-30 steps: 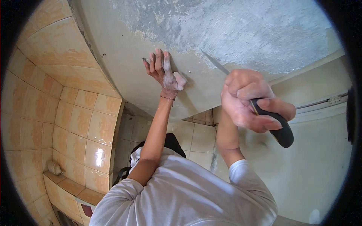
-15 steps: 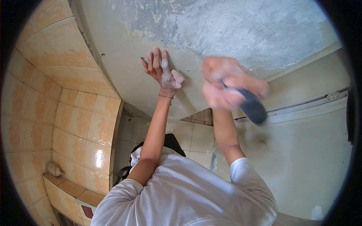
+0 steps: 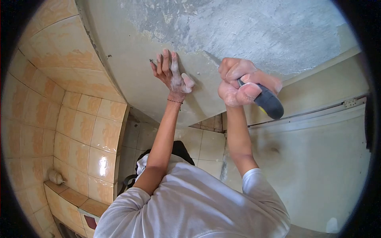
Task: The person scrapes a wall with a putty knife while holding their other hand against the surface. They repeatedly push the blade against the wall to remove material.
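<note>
My left hand (image 3: pixel 173 73) lies flat on the painted wall (image 3: pixel 131 75), fingers spread and dusted white, holding nothing. My right hand (image 3: pixel 242 81) is wrapped round a scraper with a dark rounded handle (image 3: pixel 270 104) that has a bit of yellow on it. The scraper's thin blade (image 3: pixel 213 58) points up and left and meets the wall at the lower border of a rough, bare grey patch (image 3: pixel 238 35). My right fingers hide the middle of the tool. White dust covers the right fingers too.
Glossy orange-and-cream tiles (image 3: pixel 105 135) line the wall at left, with a tiled ledge (image 3: pixel 73 196) below. A door frame with a hinge (image 3: pixel 351 104) and a pale door panel (image 3: pixel 313 158) stand at right. Floor tiles (image 3: pixel 208 144) show below the wall.
My right hand, blurred before, now shows sharply, with the scraper's handle tilted a little higher and the blade visible at the patch border. My left hand stays on the wall.
</note>
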Demonstrator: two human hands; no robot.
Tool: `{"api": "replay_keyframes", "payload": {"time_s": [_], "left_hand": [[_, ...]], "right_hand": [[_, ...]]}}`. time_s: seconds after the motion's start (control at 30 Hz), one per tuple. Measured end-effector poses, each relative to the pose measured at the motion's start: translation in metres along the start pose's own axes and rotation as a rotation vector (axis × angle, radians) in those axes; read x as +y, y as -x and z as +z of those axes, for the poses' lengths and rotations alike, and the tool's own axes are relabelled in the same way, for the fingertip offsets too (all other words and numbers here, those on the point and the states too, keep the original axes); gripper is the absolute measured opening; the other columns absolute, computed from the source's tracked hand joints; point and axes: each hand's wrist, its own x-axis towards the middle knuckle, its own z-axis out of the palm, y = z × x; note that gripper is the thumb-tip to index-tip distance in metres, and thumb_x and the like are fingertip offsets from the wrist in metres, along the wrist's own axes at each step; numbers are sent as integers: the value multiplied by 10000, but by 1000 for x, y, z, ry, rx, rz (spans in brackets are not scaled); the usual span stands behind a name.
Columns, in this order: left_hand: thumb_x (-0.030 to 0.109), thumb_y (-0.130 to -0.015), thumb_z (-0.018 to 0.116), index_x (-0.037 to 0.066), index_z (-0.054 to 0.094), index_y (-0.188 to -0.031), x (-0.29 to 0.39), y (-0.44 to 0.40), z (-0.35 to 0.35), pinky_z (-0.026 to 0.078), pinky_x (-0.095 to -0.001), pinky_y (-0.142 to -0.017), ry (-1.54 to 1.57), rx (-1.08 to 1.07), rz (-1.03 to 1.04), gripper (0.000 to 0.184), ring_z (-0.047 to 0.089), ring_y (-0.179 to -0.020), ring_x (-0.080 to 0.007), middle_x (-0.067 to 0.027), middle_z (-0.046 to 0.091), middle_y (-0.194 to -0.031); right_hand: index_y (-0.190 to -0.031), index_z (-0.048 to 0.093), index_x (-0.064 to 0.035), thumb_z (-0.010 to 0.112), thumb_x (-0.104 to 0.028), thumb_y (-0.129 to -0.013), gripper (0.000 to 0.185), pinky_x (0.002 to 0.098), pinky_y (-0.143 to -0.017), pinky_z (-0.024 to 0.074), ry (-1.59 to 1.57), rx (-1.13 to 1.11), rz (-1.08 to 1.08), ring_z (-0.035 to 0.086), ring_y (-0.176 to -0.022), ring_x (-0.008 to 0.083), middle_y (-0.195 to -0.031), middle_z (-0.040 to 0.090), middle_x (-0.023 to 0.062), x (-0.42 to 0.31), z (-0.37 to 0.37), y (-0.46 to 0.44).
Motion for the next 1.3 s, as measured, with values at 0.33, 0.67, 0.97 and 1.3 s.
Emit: {"api": "replay_keyframes", "payload": {"time_s": [0.33,0.67,0.97,1.3], "left_hand": [[572,-971,239,30,413,-1483,2,2,-2,107,-550,-1192,-31,-38,-10,765,260,-1450,-369,-181,366,-1542],[433,-937,303,24,401,-1487,2,0,-2,97,-548,-1196,-30,-13,28,692,258,-1456,-353,-184,353,-1550],[420,-936,314,20,396,-1488,3,0,-1,96,-558,-1195,-30,-14,26,687,256,-1456,-358,-187,361,-1541],[405,-873,348,47,461,-1452,1,-1,1,75,-549,-1200,-7,14,12,690,238,-1473,-320,-155,390,-1532]], "right_hand": [[-1050,386,-179,385,-501,-1049,322,285,-350,254,-36,170,-49,264,-386,103,-541,394,31,5,5,1],[-1022,374,-195,368,-541,-1041,346,276,-338,257,-434,133,-140,247,-377,95,-546,408,42,9,-17,7],[-995,359,-192,346,-496,-1060,312,272,-318,231,-204,194,-71,189,-340,96,-506,319,12,-2,-1,-9],[-1005,443,-212,444,-642,-975,431,270,-354,302,-319,161,61,282,-365,104,-525,382,17,7,10,10]]}}
